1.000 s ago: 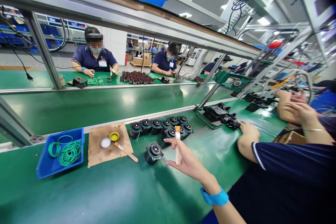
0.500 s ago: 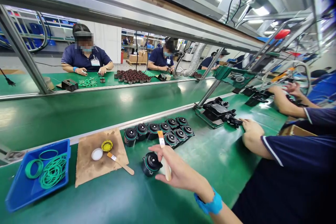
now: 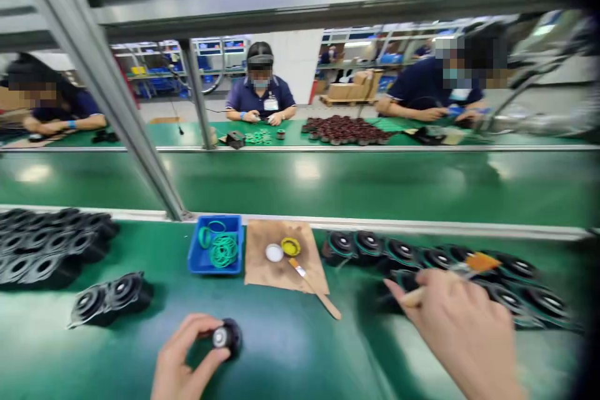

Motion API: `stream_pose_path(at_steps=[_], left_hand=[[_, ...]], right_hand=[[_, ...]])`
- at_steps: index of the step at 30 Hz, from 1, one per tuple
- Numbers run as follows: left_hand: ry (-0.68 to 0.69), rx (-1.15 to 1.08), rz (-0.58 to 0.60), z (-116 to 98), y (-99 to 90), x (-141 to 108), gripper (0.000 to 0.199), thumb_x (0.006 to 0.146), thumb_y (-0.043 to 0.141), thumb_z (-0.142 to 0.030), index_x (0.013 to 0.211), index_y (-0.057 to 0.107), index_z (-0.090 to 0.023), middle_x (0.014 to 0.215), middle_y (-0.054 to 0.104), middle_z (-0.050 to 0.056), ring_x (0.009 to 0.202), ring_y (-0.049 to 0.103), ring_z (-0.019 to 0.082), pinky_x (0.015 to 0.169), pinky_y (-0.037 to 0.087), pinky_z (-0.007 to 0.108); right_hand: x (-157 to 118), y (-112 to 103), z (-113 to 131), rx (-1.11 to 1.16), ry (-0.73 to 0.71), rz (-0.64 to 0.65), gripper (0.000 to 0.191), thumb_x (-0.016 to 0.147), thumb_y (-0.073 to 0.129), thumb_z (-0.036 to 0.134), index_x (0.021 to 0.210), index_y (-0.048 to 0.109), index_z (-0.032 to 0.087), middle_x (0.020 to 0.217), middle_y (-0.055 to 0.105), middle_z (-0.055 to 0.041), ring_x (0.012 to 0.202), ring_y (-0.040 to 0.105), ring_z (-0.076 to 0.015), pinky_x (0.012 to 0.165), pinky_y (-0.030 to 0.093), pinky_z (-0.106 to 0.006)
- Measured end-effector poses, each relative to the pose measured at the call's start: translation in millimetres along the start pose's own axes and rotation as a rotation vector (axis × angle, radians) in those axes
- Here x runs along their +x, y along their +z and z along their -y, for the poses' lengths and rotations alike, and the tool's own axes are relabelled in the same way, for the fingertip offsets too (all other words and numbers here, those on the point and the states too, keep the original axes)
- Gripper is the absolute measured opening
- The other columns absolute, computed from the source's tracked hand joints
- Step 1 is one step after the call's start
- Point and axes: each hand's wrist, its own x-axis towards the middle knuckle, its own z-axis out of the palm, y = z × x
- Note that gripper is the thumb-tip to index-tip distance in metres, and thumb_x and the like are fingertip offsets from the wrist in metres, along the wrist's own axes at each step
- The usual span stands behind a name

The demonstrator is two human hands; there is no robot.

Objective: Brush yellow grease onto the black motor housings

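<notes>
My left hand [image 3: 187, 350], low and left of centre, pinches a small black round part [image 3: 234, 339] with a pale metal centre between thumb and fingers. My right hand [image 3: 462, 319] is closed round the wooden handle of a paint brush [image 3: 480, 262], its orange bristles pointing right. Under the right fingers is a black round housing [image 3: 387, 297], largely hidden; whether they grip it I cannot tell. Just beyond stand rows of black housings [image 3: 342, 244] with green rings. A second brush [image 3: 319, 290] lies across stained cardboard [image 3: 262, 276], beside a yellow-rimmed cup [image 3: 290, 247] and a white lid [image 3: 274, 252].
A blue tray [image 3: 215, 271] of green rings stands left of the cardboard. Two black housings [image 3: 105, 300] sit at left, with many more [image 3: 47, 250] behind. A metal post [image 3: 117, 100] rises at left. Across the green belt [image 3: 281, 181] several co-workers sit at another bench.
The view has swung left. My left hand has come into view holding the small black part. My right hand, still with the brush, has brought its housing to the rows.
</notes>
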Motion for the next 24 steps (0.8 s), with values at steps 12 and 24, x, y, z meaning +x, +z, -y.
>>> stream_pose_path(at_steps=[12, 24], left_hand=[[0.091, -0.451, 0.148, -33, 10.4, 4, 0.026, 0.08, 0.079, -0.043, 0.095, 0.077, -0.021, 0.086, 0.071, 0.006, 0.076, 0.071, 0.016, 0.07, 0.058, 0.021], [0.176, -0.403, 0.145, -35, 6.1, -3, 0.023, 0.09, 0.07, -0.031, 0.113, 0.074, -0.028, 0.095, 0.071, 0.004, 0.084, 0.072, 0.014, 0.077, 0.059, 0.021]], right_hand=[[-13, -72, 138, 1.426, -0.333, 0.322, 0.046, 0.085, 0.071, 0.054, 0.121, 0.055, 0.028, 0.116, 0.073, -0.0093, 0.099, 0.074, -0.0265, 0.084, 0.061, -0.032], [-27, -80, 172, 1.546, -0.262, 0.437, 0.04, 0.088, 0.071, 0.037, 0.119, 0.046, 0.028, 0.1, 0.069, -0.0029, 0.079, 0.07, -0.017, 0.072, 0.057, -0.022]])
